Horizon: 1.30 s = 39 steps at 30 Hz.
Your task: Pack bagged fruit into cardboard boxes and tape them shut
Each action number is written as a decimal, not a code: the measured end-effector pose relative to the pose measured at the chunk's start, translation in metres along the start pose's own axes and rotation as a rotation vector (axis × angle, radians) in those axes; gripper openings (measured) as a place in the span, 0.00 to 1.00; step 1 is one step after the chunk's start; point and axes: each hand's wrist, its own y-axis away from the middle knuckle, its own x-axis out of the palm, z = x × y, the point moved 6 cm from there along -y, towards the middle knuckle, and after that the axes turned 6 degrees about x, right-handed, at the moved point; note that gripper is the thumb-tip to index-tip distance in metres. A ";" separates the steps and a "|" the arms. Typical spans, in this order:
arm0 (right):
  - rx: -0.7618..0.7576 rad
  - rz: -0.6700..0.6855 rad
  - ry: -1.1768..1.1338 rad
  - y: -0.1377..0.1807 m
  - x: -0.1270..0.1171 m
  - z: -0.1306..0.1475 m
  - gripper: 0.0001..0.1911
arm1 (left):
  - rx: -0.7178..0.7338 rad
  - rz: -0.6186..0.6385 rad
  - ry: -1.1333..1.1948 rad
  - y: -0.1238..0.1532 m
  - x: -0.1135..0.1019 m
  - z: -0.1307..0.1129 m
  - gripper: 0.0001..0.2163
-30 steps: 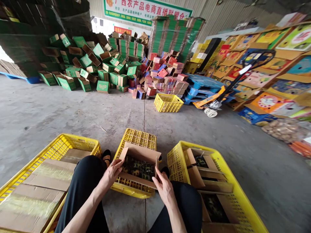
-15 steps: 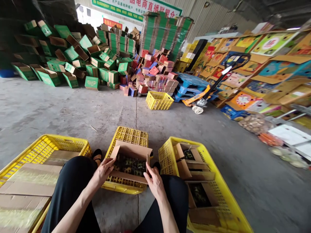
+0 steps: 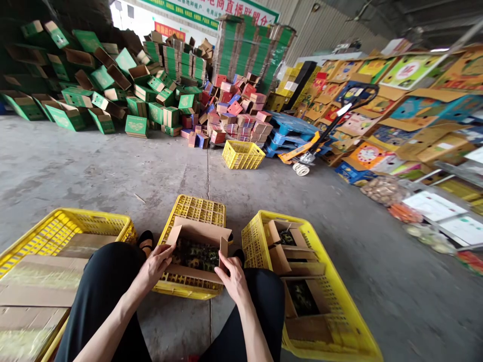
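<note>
While the left hand (image 3: 155,265) closes fingers and thumb on the left flap of an open cardboard box (image 3: 198,232), the right hand (image 3: 233,278) pinches the right flap, so each grip is pressed onto cardboard at its own side. That box sits just ahead of the person's knees, on top of the middle crate (image 3: 199,208), with its far flap standing up. The dark, mottled contents are too small to make out.

Just to the left, the left crate (image 3: 81,221) holds closed brown cartons lying flat. Just to the right, the right crate (image 3: 341,294) holds more opened cartons. All three crates are yellow plastic and stand on the concrete floor (image 3: 94,166). Well beyond them are a small yellow basket (image 3: 242,155), a heap of green boxes (image 3: 109,85), a pallet jack (image 3: 307,160) and stacks of printed cartons along the right wall.
</note>
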 end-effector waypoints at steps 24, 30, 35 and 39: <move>0.022 0.007 -0.012 -0.012 0.011 -0.002 0.26 | 0.011 0.017 -0.074 -0.004 0.004 -0.010 0.20; 0.026 0.011 -0.005 -0.014 0.012 -0.003 0.26 | 0.023 0.029 -0.097 -0.007 0.004 -0.013 0.21; 0.024 0.012 0.016 -0.015 0.014 -0.004 0.26 | 0.026 0.039 -0.096 -0.010 0.003 -0.014 0.20; 0.027 0.016 0.044 -0.014 0.014 -0.003 0.27 | 0.018 0.056 -0.088 -0.010 0.005 -0.013 0.20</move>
